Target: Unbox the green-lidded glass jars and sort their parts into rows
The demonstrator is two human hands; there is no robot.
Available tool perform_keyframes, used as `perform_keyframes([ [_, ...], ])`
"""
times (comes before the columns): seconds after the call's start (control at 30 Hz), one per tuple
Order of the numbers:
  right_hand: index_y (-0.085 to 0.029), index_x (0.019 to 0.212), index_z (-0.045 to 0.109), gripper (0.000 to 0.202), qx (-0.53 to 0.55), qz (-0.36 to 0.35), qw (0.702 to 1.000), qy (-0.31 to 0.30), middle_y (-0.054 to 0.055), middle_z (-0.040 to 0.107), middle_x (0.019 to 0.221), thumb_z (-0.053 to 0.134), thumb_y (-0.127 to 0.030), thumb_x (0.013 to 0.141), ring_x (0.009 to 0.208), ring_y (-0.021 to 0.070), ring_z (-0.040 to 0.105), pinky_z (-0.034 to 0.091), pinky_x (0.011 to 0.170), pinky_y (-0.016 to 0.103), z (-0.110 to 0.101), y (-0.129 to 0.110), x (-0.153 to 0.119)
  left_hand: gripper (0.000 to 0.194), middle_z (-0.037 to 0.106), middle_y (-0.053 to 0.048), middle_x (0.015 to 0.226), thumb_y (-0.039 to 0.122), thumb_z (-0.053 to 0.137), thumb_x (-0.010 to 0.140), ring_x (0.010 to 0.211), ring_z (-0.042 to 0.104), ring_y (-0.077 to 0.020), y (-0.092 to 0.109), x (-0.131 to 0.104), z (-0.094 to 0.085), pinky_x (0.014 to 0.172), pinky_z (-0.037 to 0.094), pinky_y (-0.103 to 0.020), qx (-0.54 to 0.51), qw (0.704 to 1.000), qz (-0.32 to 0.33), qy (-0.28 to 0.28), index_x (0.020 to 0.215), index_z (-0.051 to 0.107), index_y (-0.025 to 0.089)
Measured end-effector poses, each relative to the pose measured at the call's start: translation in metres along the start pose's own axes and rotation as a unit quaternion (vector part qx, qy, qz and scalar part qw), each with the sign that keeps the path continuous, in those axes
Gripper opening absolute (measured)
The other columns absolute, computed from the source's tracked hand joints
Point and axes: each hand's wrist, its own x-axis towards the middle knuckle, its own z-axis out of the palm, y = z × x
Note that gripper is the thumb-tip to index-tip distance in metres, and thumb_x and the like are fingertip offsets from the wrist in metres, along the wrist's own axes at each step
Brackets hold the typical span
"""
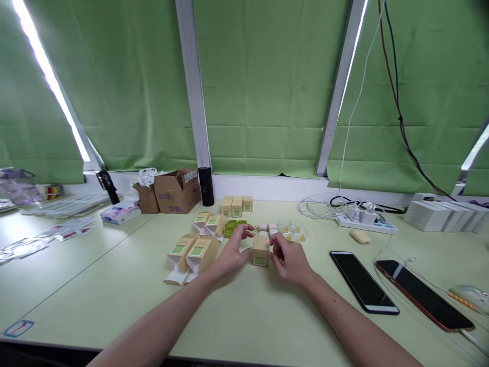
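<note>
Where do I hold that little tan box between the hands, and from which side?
Probably grip the tan box on its left and right sides, one hand coming from each: it's square-edged and stands upright, with the left hand and right hand beside it.

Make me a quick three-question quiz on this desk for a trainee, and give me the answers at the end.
1. True or false: a small box stands between the left hand and the right hand.

2. Which stands right beside the carton by the window?
A) the black cylinder
B) a power strip
C) a phone

3. Fill in the number: to the right of the right hand lie ___ phones.

Key: 1. True. 2. A. 3. Two.
</note>
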Motion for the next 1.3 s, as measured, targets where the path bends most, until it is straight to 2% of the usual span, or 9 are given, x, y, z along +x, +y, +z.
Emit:
perform_keyframes([
  [0.23, -0.024, 0.106, 0.046, 0.025, -0.027, 0.017, 0.999, -0.007, -0.005, 0.062, 0.07, 0.052, -0.017, 0.082, 0.059, 0.0165, 0.056, 0.03, 0.059, 0.027, 0.003, 0.0, 0.0, 0.053, 0.06, -0.008, 0.133, 0.01, 0.052, 0.076, 0.126, 0.058, -0.0232, 0.001, -0.001, 0.004, 0.111, 0.048, -0.042, 0.016, 1.0, -0.009, 0.017, 0.126, 0.049, 0.026],
  [0.47, -0.023, 0.111, 0.047, 0.029, -0.04, 0.04, 0.998, 0.014, -0.003, 0.065, 0.072, 0.05, -0.016, 0.084, 0.061, 0.0179, 0.06, 0.031, 0.059, 0.027, 0.004, 0.003, 0.002, 0.05, 0.061, -0.008, 0.127, 0.006, 0.051, 0.077, 0.116, 0.061, -0.0219, -0.003, -0.001, 0.008, 0.105, 0.051, -0.041, 0.027, 0.998, 0.009, 0.053, 0.122, 0.052, 0.025],
  [0.6, -0.024, 0.112, 0.047, 0.026, -0.05, 0.065, 0.996, 0.036, -0.003, 0.069, 0.077, 0.049, -0.017, 0.087, 0.064, 0.0185, 0.063, 0.032, 0.058, 0.027, 0.007, 0.007, 0.003, 0.041, 0.064, -0.006, 0.111, 0.004, 0.049, 0.08, 0.103, 0.063, -0.0195, -0.012, 0.001, 0.011, 0.099, 0.052, -0.039, -0.002, 0.997, 0.012, 0.082, 0.116, 0.055, 0.023],
  [0.73, -0.026, 0.114, 0.047, 0.026, -0.045, 0.085, 0.994, 0.058, -0.003, 0.073, 0.088, 0.049, -0.018, 0.089, 0.064, 0.0176, 0.065, 0.035, 0.06, 0.027, 0.01, 0.011, 0.004, 0.027, 0.065, -0.005, 0.103, 0.009, 0.05, 0.088, 0.089, 0.064, -0.0176, -0.015, 0.004, 0.015, 0.088, 0.053, -0.037, -0.024, 0.995, 0.015, 0.096, 0.11, 0.057, 0.021],
  [0.87, -0.026, 0.114, 0.047, 0.025, -0.025, 0.087, 0.993, 0.075, -0.001, 0.074, 0.094, 0.049, -0.019, 0.09, 0.066, 0.0177, 0.067, 0.039, 0.062, 0.028, 0.012, 0.012, 0.004, 0.025, 0.066, -0.007, 0.112, 0.01, 0.053, 0.088, 0.094, 0.063, -0.0188, -0.015, 0.005, 0.016, 0.09, 0.053, -0.038, -0.01, 0.995, 0.008, 0.1, 0.111, 0.059, 0.021],
  [1.07, -0.027, 0.114, 0.048, 0.022, -0.009, 0.082, 0.993, 0.082, 0.0, 0.074, 0.097, 0.046, -0.02, 0.093, 0.07, 0.0181, 0.07, 0.042, 0.064, 0.028, 0.012, 0.011, 0.004, 0.041, 0.065, -0.009, 0.122, 0.004, 0.055, 0.081, 0.104, 0.061, -0.0213, -0.013, 0.002, 0.016, 0.093, 0.052, -0.04, 0.005, 0.997, 0.001, 0.078, 0.119, 0.057, 0.022],
  [1.3, -0.026, 0.116, 0.048, 0.024, -0.004, 0.081, 0.994, 0.079, 0.0, 0.076, 0.103, 0.046, -0.017, 0.094, 0.073, 0.0178, 0.07, 0.042, 0.066, 0.029, 0.011, 0.009, 0.004, 0.054, 0.064, -0.01, 0.127, 0.006, 0.066, 0.074, 0.119, 0.058, -0.0254, -0.011, 0.0, 0.017, 0.105, 0.046, -0.044, 0.009, 0.998, -0.016, 0.064, 0.124, 0.054, 0.022],
])
